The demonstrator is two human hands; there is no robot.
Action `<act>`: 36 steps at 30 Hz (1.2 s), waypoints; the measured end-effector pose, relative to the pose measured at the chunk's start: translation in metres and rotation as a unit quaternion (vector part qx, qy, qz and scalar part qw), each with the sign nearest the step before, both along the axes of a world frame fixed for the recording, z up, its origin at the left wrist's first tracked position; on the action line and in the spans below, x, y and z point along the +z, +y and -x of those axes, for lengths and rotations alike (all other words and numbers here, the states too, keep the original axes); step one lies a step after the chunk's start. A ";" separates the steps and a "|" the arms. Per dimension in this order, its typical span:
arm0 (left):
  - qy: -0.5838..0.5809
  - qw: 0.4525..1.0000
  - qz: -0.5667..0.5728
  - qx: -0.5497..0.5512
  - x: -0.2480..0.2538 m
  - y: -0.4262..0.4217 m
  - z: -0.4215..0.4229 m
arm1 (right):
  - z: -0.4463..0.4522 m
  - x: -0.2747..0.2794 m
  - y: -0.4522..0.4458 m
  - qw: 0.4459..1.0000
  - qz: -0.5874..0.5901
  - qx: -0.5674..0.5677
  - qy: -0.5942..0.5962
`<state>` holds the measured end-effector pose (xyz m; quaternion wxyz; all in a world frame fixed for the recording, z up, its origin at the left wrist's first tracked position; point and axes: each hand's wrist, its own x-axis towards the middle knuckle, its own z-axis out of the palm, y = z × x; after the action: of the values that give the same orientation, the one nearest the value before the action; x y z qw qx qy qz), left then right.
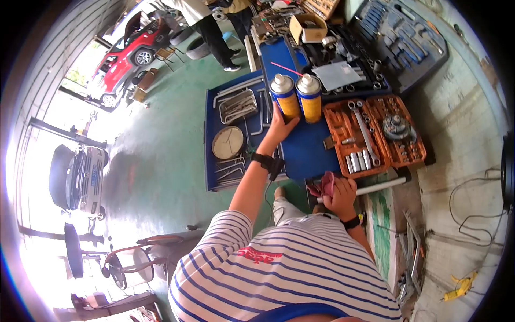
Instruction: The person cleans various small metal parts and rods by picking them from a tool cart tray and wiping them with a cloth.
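Two yellow and blue spray cans stand side by side on the blue cart top (pixel 306 153). My left hand (pixel 279 127) is closed around the lower part of the left spray can (pixel 285 95), with the thumb across its front. The right spray can (pixel 309 99) touches or nearly touches it, and a thin red straw (pixel 287 68) sticks out near its nozzle. In my right hand (pixel 340 198), beside the cart's white handle bar (pixel 382 186), is a bunched dull-red cloth (pixel 324 185).
An orange socket case (pixel 351 173) with a wrench (pixel 366 132) lies open at right. The open blue drawer (pixel 211 174) holds hex keys and trays. A blue-grey tool case (pixel 410 75) leans at back. A person (pixel 212 37), a red car (pixel 126 61) and tires are farther off.
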<state>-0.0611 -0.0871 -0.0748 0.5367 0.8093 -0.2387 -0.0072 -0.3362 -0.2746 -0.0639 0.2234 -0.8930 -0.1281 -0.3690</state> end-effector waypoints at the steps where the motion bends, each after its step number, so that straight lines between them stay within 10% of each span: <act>1: 0.043 0.997 -0.061 0.031 0.015 -0.001 0.017 | 0.000 -0.001 0.000 1.000 0.003 0.001 -0.011; 16: -0.011 0.930 -0.365 -0.041 0.063 -0.002 0.199 | 0.002 -0.003 -0.007 0.999 0.000 0.030 -0.038; 25: -0.166 0.966 -0.158 -0.122 0.103 -0.062 0.177 | 0.004 0.002 -0.008 0.999 0.023 0.036 -0.032; 36: -0.207 0.947 -0.199 -0.143 0.095 -0.125 0.132 | 0.001 0.003 -0.007 0.998 -0.015 0.029 -0.051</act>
<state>-0.1932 -0.2118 0.0198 0.2970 0.8406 -0.4515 0.0367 -0.3376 -0.2817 -0.0611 0.2406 -0.8657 -0.1596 -0.4089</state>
